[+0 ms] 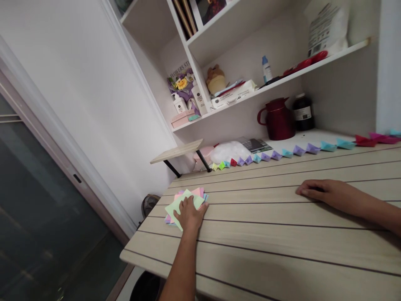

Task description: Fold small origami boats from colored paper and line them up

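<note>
On the left part of the slatted wooden table, my left hand [190,214] lies on top of a pile of coloured paper sheets. Its fingers are spread over the uppermost sheet, a light green square paper [175,209]. Pink, purple and blue paper edges [199,192] stick out below it. My right hand [316,190] rests on its side on the table to the right, away from the papers. Its fingers are loosely curled together, and nothing shows in them. A row of small folded paper boats [299,150] in several colours runs along the table's back edge.
Behind the boats are a dark red jug [280,121], a dark bottle [303,113] and a white plastic bag [230,151]. A small wooden stand [178,151] is at the table's back left corner. Shelves [272,83] with bottles and a plush toy [215,79] hang above.
</note>
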